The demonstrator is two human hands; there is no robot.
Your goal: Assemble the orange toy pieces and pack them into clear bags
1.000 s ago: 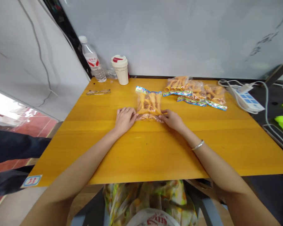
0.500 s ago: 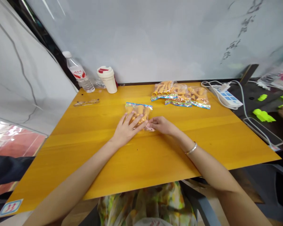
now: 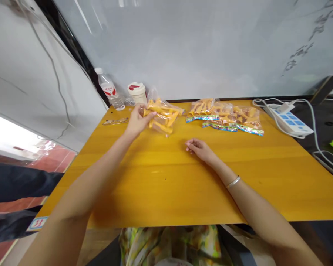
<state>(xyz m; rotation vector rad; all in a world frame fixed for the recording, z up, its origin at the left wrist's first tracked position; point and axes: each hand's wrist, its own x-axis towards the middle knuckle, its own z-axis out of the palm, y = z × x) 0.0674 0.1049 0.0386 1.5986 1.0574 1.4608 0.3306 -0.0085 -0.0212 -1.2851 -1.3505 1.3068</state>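
Observation:
My left hand (image 3: pixel 138 119) grips the left side of a clear bag of orange pieces (image 3: pixel 164 117), held up over the left middle of the yellow table (image 3: pixel 161 199). To the right of it, my right hand (image 3: pixel 196 147) is just above or on the tabletop, its fingers curled together with nothing visible in them. Three similar bags lie at the back right: one on the left (image 3: pixel 202 109), one in the middle (image 3: pixel 222 117) and one on the right (image 3: pixel 248 119). Their blue patterned edges face me.
A water bottle (image 3: pixel 110 89) and a white cup (image 3: pixel 138 93) stand at the back left, with glasses (image 3: pixel 115 121) in front. A power strip (image 3: pixel 290 121) with white cables lies at the right. A whiteboard (image 3: pixel 188 48) rises behind the table.
The bag has been lifted off the table, turned and moved up and left in my left hand. My right hand has let go of it. The camera view has shifted left.

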